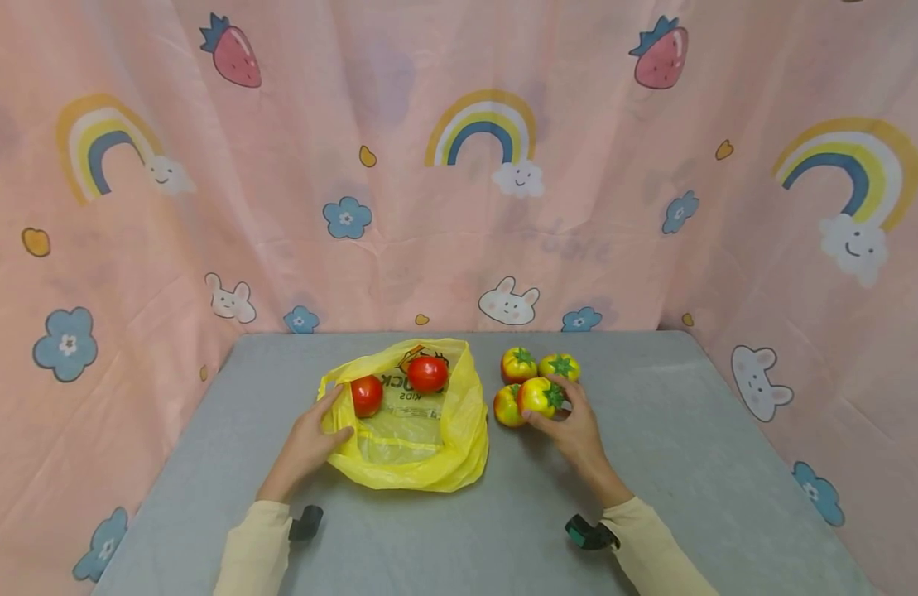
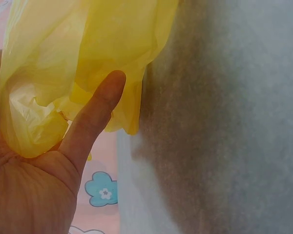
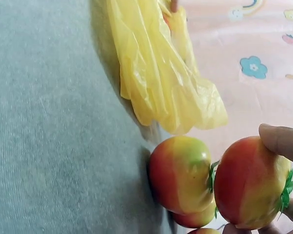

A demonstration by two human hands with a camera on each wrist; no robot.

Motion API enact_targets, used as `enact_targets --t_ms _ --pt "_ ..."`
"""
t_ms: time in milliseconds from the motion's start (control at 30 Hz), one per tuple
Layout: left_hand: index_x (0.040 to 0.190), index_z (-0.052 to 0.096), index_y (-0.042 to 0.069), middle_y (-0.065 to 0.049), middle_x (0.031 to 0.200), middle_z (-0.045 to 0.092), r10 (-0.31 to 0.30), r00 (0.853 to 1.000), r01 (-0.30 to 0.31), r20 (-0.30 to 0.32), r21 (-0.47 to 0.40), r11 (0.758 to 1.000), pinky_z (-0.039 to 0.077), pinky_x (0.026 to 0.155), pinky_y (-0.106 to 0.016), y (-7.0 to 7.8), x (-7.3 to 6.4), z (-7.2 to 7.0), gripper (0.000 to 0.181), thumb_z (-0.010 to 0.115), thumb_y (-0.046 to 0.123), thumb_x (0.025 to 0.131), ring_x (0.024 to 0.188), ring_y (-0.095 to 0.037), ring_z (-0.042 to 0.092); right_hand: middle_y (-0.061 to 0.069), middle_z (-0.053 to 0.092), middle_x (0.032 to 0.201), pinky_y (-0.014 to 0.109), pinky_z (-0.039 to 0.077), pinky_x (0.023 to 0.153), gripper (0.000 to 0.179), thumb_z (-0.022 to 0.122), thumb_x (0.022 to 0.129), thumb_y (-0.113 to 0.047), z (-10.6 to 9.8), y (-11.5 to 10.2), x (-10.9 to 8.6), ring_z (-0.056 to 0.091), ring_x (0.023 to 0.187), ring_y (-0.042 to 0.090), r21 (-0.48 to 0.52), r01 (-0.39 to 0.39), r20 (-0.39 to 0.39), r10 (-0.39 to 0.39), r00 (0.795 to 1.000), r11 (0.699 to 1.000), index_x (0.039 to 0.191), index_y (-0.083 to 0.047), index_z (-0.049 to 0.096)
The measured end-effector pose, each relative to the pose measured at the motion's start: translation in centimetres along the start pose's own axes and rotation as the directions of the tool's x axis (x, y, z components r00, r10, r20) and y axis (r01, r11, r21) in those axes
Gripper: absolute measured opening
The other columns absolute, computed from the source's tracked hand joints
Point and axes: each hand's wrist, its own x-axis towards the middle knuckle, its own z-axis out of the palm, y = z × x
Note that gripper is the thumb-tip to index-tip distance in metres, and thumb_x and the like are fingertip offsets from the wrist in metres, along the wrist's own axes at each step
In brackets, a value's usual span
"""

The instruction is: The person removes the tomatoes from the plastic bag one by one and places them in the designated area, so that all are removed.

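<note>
A yellow plastic bag [image 1: 469, 418] lies open-mouthed on the table, with two red tomatoes [image 1: 427, 374] inside. My left hand [image 1: 311, 434] holds the bag's left rim. In the left wrist view the thumb [image 2: 95, 114] is stretched out against the yellow film, and some of the fingers are hidden. To the right of the bag, my right hand [image 1: 574, 426] grips a yellow-and-red tomato [image 1: 536, 399] with a green leafy top. In the right wrist view this tomato [image 3: 251, 183] is between thumb and fingers, close beside another tomato [image 3: 180, 175].
Beside the held tomato sit three similar ones, including one at the back left [image 1: 518, 364] and one at the back right [image 1: 559, 366]. All are on a grey table [image 1: 652, 463]. A pink patterned curtain [image 1: 600, 273] hangs around the table's back and sides.
</note>
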Motion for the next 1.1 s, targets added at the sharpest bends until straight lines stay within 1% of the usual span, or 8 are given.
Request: enact_targets --t_ms 267,400,633,733,833,933,1033,1100 --pt "0.156 0.027 0.013 -0.014 0.163 0.024 0.009 1.000 -0.009 0.002 -0.002 1.000 0.020 0.120 -0.058 0.1 -0.1 -0.1 0.076 0.065 0.015 0.090 0.150 -0.041 0.020 0.021 0.036 0.147 0.044 0.046 0.099 0.073 0.079 0.081 -0.021 -0.7 0.3 0.3 0.043 0.126 0.031 -0.010 -0.004 -0.032 0.004 0.999 1.000 0.144 -0.008 0.045" --pt "0.156 0.027 0.014 -0.013 0.163 0.025 0.011 1.000 -0.011 -0.002 -0.001 1.000 0.020 0.120 -0.059 0.1 0.0 -0.1 0.075 0.064 0.015 0.090 0.150 -0.041 0.021 0.021 0.034 0.149 0.040 0.044 0.096 0.073 0.079 0.081 -0.020 -1.0 0.5 0.4 0.042 0.125 0.031 -0.021 -0.014 -0.046 0.013 0.999 1.000 0.144 -0.008 0.045" --pt "0.156 0.027 0.014 -0.014 0.163 0.024 0.006 1.000 -0.006 0.003 0.014 1.000 0.021 0.119 -0.059 0.1 0.0 -0.1 0.076 0.064 0.016 0.091 0.149 -0.042 0.020 0.022 0.036 0.148 0.037 0.042 0.092 0.074 0.081 0.079 -0.019 -1.1 1.1 0.6 0.042 0.121 0.031 -0.043 -0.028 -0.089 0.024 0.996 0.999 0.143 -0.005 0.046" --pt "0.156 0.026 0.014 -0.014 0.164 0.022 0.001 1.000 -0.001 0.005 0.019 1.000 0.021 0.119 -0.059 0.1 0.0 -0.1 0.075 0.064 0.017 0.091 0.149 -0.042 0.020 0.023 0.035 0.148 0.041 0.043 0.095 0.075 0.081 0.078 -0.018 -1.2 1.2 0.7 0.042 0.122 0.033 -0.042 -0.046 -0.099 0.042 0.994 0.998 0.143 -0.005 0.045" --pt "0.156 0.027 0.015 -0.014 0.164 0.022 -0.005 1.000 0.004 0.005 0.022 1.000 0.021 0.119 -0.059 0.1 0.0 -0.1 0.075 0.064 0.018 0.091 0.150 -0.042 0.019 0.025 0.032 0.150 0.050 0.042 0.103 0.075 0.080 0.079 -0.017 -1.2 1.2 0.8 0.041 0.127 0.038 -0.043 -0.067 -0.097 0.062 0.993 0.997 0.144 -0.004 0.044" --pt "0.156 0.027 0.015 -0.014 0.164 0.022 -0.004 1.000 0.004 0.005 0.020 1.000 0.021 0.120 -0.058 0.1 0.1 -0.1 0.075 0.065 0.018 0.091 0.150 -0.042 0.019 0.025 0.030 0.151 0.056 0.035 0.113 0.076 0.080 0.079 -0.016 -1.2 1.4 0.9 0.038 0.133 0.040 -0.043 -0.087 -0.091 0.083 0.992 0.995 0.145 -0.005 0.042" --pt "0.156 0.027 0.015 -0.013 0.164 0.023 0.000 1.000 -0.001 0.005 0.016 1.000 0.021 0.120 -0.058 0.0 0.1 0.0 0.076 0.065 0.017 0.091 0.150 -0.041 0.020 0.025 0.030 0.152 0.057 0.027 0.118 0.077 0.080 0.080 -0.017 -1.2 1.7 1.1 0.034 0.138 0.041 -0.051 -0.101 -0.083 0.097 0.992 0.994 0.146 -0.005 0.041" --pt "0.156 0.027 0.015 -0.013 0.164 0.023 0.004 1.000 -0.004 0.007 0.012 1.000 0.021 0.120 -0.058 0.0 0.1 0.0 0.076 0.065 0.017 0.091 0.150 -0.041 0.020 0.025 0.029 0.152 0.056 0.025 0.119 0.078 0.079 0.080 -0.017 -1.2 2.2 1.2 0.033 0.139 0.041 -0.058 -0.106 -0.081 0.101 0.992 0.993 0.146 -0.005 0.040"
